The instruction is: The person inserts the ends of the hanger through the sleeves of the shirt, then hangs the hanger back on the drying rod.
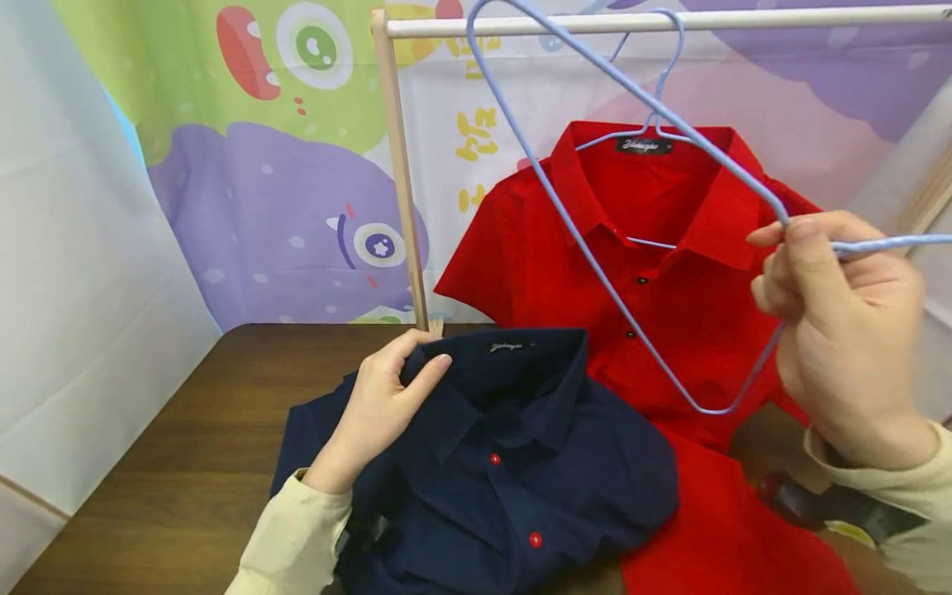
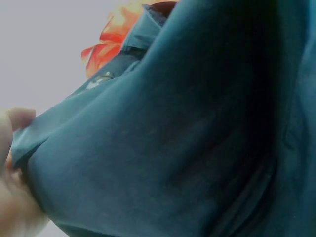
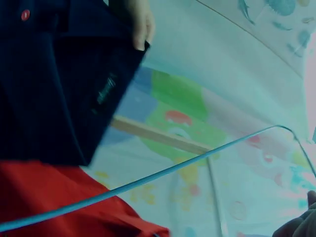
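Observation:
My left hand (image 1: 379, 405) pinches the collar of a navy short-sleeved shirt (image 1: 461, 512) between thumb and fingers, lifting the neck opening off the table. The shirt has red buttons, and its inner label shows. In the left wrist view the navy cloth (image 2: 133, 148) fills most of the picture. My right hand (image 1: 848, 330) grips a light blue wire hanger (image 1: 587, 240) near its hook, raised in front of the rack and tilted on its side. Its hanger body stands apart from the navy shirt. In the right wrist view the hanger wire (image 3: 163, 172) crosses below the collar.
Behind, a red shirt (image 1: 521, 248) hangs on another blue hanger (image 1: 673, 62) from the white rail (image 1: 781, 18) of a wooden-post rack (image 1: 402, 165). A brown table (image 1: 186, 438) lies underneath. A dark object (image 1: 811, 500) sits by the right sleeve. A cartoon curtain (image 1: 283, 215) forms the backdrop.

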Tool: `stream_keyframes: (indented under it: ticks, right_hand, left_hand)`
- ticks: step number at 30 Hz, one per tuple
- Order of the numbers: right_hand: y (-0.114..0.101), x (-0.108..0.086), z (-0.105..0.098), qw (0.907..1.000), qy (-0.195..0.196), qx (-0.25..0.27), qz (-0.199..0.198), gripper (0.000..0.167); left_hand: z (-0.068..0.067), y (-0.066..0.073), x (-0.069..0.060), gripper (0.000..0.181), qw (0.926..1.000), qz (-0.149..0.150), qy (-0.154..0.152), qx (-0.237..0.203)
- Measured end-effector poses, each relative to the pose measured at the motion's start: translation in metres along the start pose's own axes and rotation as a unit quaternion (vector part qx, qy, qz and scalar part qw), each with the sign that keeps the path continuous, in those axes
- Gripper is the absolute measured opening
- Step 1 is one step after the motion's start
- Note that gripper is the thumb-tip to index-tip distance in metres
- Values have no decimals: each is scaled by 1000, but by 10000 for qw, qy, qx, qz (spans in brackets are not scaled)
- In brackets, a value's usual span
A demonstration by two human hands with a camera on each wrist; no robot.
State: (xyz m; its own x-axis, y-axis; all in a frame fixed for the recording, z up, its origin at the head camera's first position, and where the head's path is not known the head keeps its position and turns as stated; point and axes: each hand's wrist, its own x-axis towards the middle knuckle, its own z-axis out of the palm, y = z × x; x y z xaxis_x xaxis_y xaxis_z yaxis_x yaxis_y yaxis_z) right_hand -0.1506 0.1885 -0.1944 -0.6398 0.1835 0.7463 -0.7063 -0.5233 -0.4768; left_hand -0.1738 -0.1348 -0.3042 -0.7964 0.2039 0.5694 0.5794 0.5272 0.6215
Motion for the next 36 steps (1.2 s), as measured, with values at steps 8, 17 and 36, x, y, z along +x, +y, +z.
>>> stream_keyframes:
  ticks: [8,17,36]
  right_hand:
    - [23,4,28,9960,8,717,540,18]
    - [30,6,48,9756,85,2009,883,36]
    - [90,-17,54,9927,-693,857,482,23]
  left_hand:
    - [-2,6,-2,27,9986,149,-342,385]
    - [-1,9,-3,23,9971,595,-84,461]
    - [-15,18,-5,14,9925,1052,606,-101]
